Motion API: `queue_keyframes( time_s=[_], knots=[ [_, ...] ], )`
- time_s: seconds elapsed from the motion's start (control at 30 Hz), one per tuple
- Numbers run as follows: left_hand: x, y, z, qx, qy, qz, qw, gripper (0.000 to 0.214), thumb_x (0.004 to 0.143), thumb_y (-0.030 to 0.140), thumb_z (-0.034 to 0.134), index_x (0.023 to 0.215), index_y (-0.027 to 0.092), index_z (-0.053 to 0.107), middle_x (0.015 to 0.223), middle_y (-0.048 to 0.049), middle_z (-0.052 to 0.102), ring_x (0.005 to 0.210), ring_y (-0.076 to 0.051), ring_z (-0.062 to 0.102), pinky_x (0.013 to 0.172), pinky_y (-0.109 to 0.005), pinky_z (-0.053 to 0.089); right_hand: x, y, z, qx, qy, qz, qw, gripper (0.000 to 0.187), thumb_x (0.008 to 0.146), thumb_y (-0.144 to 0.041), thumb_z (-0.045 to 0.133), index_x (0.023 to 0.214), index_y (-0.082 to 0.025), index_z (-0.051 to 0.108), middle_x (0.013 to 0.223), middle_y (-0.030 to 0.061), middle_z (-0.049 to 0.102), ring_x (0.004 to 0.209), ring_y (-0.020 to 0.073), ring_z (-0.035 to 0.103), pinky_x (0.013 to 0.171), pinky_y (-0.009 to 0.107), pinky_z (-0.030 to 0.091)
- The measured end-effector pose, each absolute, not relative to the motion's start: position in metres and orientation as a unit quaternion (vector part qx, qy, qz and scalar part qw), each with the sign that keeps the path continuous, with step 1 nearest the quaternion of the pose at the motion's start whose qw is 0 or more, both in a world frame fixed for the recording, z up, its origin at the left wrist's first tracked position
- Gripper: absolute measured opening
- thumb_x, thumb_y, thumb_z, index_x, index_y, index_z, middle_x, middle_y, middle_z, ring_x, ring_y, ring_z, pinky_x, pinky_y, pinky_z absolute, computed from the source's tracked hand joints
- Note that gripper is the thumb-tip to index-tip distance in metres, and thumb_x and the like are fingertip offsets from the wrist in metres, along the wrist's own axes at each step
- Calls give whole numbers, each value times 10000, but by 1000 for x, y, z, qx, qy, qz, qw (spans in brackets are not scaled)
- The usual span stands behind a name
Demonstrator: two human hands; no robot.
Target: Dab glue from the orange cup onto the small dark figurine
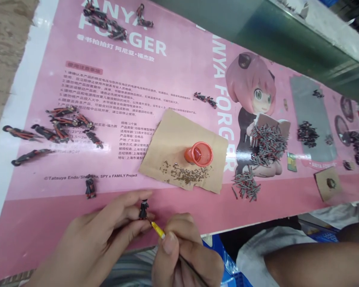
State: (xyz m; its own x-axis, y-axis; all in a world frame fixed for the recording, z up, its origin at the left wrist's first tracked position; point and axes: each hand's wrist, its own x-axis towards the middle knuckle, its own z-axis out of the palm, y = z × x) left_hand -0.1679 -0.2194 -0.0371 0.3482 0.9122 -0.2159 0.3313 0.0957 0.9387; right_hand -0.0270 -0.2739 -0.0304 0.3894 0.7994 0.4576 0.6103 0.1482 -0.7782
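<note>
One small dark figure pinched upright between thumb and fingertips of left hand, low centre, just above the near table edge. Right hand fingers pressed together around one thin brush, yellow ferrule; tip touching or just beside the figure's lower right. Brush handle runs back under the hand, mostly hidden.

One more figure stands alone on the pink sheet, near the left hand. Left cluster: about eight or nine figures lying flat, overlapping, exact count unclear; two more lie apart at the sheet's left margin. Top cluster: several, cut off by the frame. One pair mid-sheet.

One cardboard piece with one orange cap holding reddish liquid, and a scatter of brown specks beside it, too small to identify. Two grey-red piles of small parts to the right; dark piles farther right, blurred. A second, smaller cardboard piece at right.

Another person's arm at lower right, hand out of frame.
</note>
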Motion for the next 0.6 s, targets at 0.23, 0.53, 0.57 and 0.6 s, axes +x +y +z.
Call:
queue_keyframes(
  time_s=[0.23,0.53,0.57,0.6],
  knots=[
    [-164,-217,-32,554,496,270,612,258,860,360,828,1060,515,882,751,156,865,587,-139,847,564,-57,568,-23,-274,-30,-648,-562,108,502,406,1179,-214,437,778,-222,374,617,-75,628,512,34,602,512,110,512],
    [-162,-224,-27,534,585,238,562,233,822,543,845,1006,414,908,692,49,850,641,-244,868,530,-169,639,-17,-278,-26,-640,-591,136,472,344,1112,-146,454,787,-227,380,640,-75,630,520,35,574,513,108,497],
    [-160,-227,-26,526,605,236,549,270,823,586,847,1016,407,907,696,39,850,672,-256,876,545,-180,652,-19,-277,-29,-635,-590,132,481,358,1128,-157,454,784,-226,384,634,-70,627,512,35,553,508,118,490],
    [-158,-229,-25,517,618,237,544,309,818,635,848,1019,407,906,698,36,849,687,-259,877,565,-188,663,-22,-275,-31,-629,-578,117,507,371,1145,-173,466,785,-225,393,620,-69,614,505,36,530,502,131,480]
  ],
)
